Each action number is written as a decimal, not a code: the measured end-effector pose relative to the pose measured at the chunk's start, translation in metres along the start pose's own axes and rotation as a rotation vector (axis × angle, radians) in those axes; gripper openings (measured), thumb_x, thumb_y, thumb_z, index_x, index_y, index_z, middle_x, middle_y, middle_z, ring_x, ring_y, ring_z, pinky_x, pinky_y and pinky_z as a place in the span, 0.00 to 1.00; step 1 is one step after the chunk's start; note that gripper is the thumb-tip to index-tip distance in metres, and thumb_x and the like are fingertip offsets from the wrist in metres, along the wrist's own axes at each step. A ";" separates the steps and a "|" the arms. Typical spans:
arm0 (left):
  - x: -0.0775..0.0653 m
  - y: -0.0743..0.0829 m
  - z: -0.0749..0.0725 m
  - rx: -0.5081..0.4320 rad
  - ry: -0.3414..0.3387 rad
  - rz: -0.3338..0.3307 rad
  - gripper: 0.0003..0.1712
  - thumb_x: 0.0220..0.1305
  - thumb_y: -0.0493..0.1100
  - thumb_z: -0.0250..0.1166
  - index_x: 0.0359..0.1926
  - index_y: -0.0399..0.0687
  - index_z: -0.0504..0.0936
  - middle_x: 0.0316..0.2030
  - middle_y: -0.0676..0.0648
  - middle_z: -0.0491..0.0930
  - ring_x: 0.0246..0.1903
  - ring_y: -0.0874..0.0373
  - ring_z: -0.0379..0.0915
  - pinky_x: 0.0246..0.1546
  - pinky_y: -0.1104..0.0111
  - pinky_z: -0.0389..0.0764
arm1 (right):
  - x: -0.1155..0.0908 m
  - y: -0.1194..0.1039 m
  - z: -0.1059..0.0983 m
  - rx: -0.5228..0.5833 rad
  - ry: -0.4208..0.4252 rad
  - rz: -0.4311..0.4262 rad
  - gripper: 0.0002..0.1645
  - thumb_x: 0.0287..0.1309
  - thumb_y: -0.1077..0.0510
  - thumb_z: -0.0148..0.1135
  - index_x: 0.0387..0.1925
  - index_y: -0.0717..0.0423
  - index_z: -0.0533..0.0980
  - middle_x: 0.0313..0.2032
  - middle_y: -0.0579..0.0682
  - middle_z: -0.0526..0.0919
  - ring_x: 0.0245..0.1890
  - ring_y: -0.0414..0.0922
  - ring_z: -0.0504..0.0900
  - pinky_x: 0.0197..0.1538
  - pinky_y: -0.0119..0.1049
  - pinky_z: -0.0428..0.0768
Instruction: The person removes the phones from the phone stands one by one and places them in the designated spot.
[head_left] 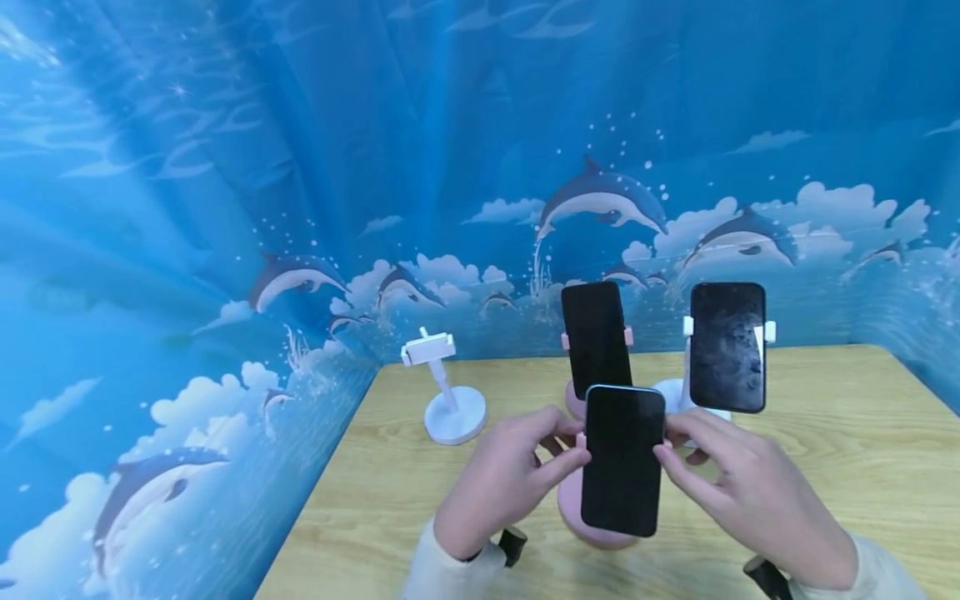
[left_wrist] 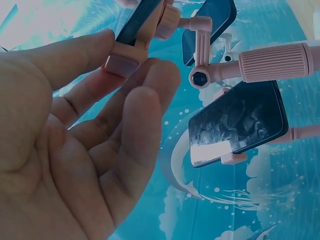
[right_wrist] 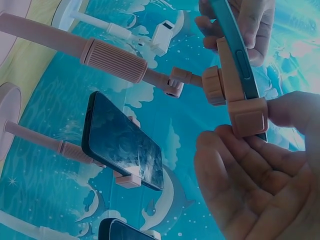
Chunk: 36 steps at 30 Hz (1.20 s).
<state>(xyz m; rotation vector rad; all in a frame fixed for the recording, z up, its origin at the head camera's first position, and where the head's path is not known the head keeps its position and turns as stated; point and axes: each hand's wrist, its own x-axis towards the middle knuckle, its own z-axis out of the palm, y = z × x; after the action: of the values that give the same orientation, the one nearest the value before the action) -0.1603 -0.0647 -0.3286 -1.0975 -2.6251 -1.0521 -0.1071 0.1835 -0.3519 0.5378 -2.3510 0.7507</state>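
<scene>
A black-screened phone [head_left: 622, 467] sits upright in the clamp [right_wrist: 249, 117] of a pink phone stand, in front of me in the head view. My left hand [head_left: 517, 462] pinches the clamp's left end between thumb and fingers. At the opposite end, my right hand [head_left: 738, 471] pinches the clamp, its thumb beside the phone's edge. The wrist views show a ribbed pink pole [left_wrist: 275, 62] and a knob [right_wrist: 214, 86] behind the clamp. Much of the stand's round pink base [head_left: 573, 508] is hidden by the phone.
Behind stands another pink stand holding a phone [head_left: 597, 337], tilted slightly. To its right, a white stand carries a third phone [head_left: 727, 346]. A white stand [head_left: 453, 414] without a phone is at the back left. The wooden table [head_left: 360, 500] meets a dolphin-print curtain [head_left: 450, 167].
</scene>
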 end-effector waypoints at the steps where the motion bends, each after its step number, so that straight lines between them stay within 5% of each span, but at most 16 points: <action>1: 0.000 0.001 0.000 0.002 -0.004 -0.005 0.12 0.60 0.58 0.61 0.41 0.63 0.76 0.37 0.67 0.79 0.35 0.76 0.74 0.31 0.79 0.76 | 0.000 0.000 0.000 0.002 0.003 -0.007 0.15 0.54 0.60 0.68 0.43 0.41 0.78 0.36 0.32 0.80 0.28 0.28 0.78 0.31 0.20 0.77; 16: 0.002 0.003 0.009 -0.065 -0.039 -0.002 0.11 0.57 0.57 0.64 0.39 0.63 0.76 0.32 0.67 0.77 0.32 0.76 0.72 0.35 0.78 0.77 | 0.001 0.010 0.000 -0.108 0.043 -0.152 0.17 0.53 0.63 0.64 0.47 0.56 0.79 0.41 0.40 0.77 0.28 0.30 0.69 0.28 0.17 0.70; 28: 0.003 -0.002 0.011 -0.024 0.000 -0.020 0.15 0.62 0.58 0.61 0.47 0.63 0.74 0.36 0.66 0.78 0.33 0.77 0.74 0.35 0.78 0.77 | 0.001 0.006 0.000 -0.094 0.016 -0.072 0.16 0.58 0.60 0.63 0.49 0.48 0.77 0.38 0.33 0.75 0.27 0.26 0.73 0.28 0.17 0.71; 36: 0.004 0.001 0.012 -0.008 0.003 -0.029 0.15 0.61 0.58 0.63 0.47 0.63 0.74 0.38 0.66 0.79 0.35 0.76 0.74 0.30 0.77 0.78 | 0.000 0.004 -0.002 -0.053 -0.005 -0.020 0.14 0.61 0.59 0.61 0.48 0.47 0.77 0.37 0.34 0.75 0.26 0.26 0.73 0.25 0.26 0.75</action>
<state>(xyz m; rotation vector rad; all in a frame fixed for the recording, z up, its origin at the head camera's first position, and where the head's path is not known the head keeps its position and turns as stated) -0.1612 -0.0543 -0.3353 -1.0620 -2.6448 -1.0693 -0.1081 0.1873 -0.3525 0.5398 -2.3593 0.6764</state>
